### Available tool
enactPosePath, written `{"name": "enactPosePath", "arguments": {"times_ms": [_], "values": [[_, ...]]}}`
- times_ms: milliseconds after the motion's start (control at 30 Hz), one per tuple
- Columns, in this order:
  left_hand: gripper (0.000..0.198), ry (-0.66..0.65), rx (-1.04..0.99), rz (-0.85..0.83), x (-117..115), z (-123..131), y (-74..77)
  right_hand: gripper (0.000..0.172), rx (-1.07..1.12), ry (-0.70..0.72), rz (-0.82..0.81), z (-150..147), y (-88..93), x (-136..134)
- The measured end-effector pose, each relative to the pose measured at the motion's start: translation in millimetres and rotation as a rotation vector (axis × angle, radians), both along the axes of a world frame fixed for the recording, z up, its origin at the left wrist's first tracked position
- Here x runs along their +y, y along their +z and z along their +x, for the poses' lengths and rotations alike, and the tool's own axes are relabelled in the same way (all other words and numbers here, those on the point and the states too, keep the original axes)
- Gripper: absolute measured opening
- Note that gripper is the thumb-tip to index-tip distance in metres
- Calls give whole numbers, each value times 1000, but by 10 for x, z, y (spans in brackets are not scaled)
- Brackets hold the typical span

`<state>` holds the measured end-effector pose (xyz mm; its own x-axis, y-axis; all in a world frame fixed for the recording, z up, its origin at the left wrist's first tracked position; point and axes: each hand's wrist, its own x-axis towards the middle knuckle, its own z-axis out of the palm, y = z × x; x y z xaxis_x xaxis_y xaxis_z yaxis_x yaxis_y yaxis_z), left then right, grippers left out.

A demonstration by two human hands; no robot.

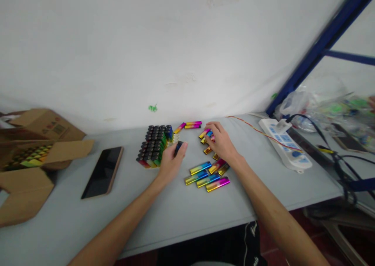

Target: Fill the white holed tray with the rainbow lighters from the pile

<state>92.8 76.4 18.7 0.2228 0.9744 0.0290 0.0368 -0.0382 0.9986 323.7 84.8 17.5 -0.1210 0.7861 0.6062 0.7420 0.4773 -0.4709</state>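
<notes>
Head view. Left hand (171, 162) is pinching one lighter (179, 146), dark cap showing, just right of the block of upright lighters (154, 147), the nearer hand to it. The held one's long axis is hard to read. Right hand (222, 143) is resting palm-down on loose lighters (206, 176) lying flat, axes running roughly left-right. Whether its fingers are clamping one, cannot tell; the palm is hiding several.

Phone (102, 172), cardboard box (35, 156), power strip (285, 145)
</notes>
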Motion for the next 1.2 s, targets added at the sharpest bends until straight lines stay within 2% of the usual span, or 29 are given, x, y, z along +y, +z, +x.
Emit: {"name": "enactPosePath", "arguments": {"times_ms": [133, 200, 333, 467, 700, 900, 1000, 1100, 1200], "values": [[58, 57, 109, 132, -37, 22, -5, 18, 21, 2, 28, -34, 19, -18], [59, 41, 77, 94, -59, 32, 17, 17, 23, 6, 17, -47, 16, -23], [60, -40, -99, -95, -72, 54, 80, 15, 24, 21, -2, -65, -6, -27], [56, -53, -181, -197, -51, 71, 123, 13, 18, 28, -19, -75, -23, -28], [43, -84, -178, -222, -13, 53, 140, 13, 21, 30, 4, -72, -79, -2], [44, -98, -198, -233, -4, 62, 105, 11, 6, 42, 22, -65, -91, 14], [51, -114, -262, -251, -16, 88, 88, 11, 8, 37, 24, -61, -88, 16], [56, -142, -333, -218, -35, 97, 134, 12, 8, 46, 23, -63, -81, 11], [47, -153, -313, -81, -43, 61, 259, 13, 9, 45, 26, -74, -71, 4]]}}
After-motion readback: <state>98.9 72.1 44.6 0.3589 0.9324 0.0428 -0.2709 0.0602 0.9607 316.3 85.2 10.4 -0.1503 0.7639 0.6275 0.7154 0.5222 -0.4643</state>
